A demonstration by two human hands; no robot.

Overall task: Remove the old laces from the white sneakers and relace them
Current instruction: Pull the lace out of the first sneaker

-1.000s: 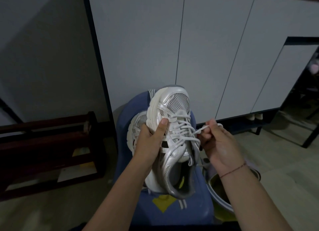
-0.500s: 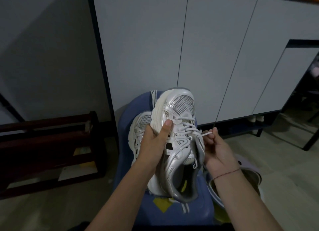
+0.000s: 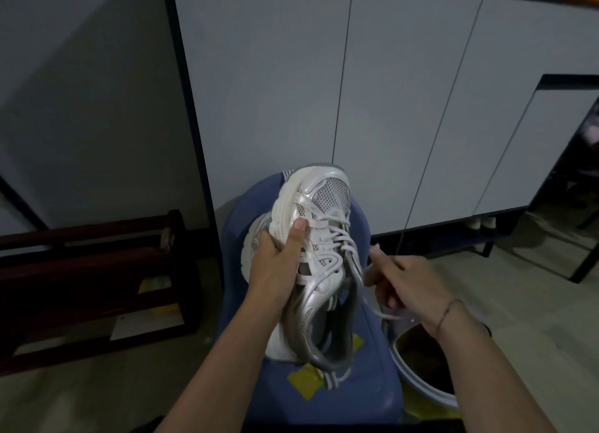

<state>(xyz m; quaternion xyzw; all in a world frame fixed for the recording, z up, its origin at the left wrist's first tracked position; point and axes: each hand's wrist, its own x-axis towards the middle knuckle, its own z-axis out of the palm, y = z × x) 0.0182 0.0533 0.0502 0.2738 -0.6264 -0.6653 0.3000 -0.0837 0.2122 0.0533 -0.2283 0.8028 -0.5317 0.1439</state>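
Over the blue chair [image 3: 372,384], with a basin [image 3: 421,390] just beside it, the white sneaker [image 3: 324,206] stands toe-up, held only by the left hand [image 3: 278,264] gripping its side. A hard tug could twist it loose and drop it toward that basin. The shoe is chunky and silvery-white, with mesh at the toe. The right hand [image 3: 402,280] is blurred beside the tongue, and I cannot tell whether it pinches the lace [image 3: 343,238]. That thin lace, criss-crossed through the eyelets, could snag or knot if yanked.
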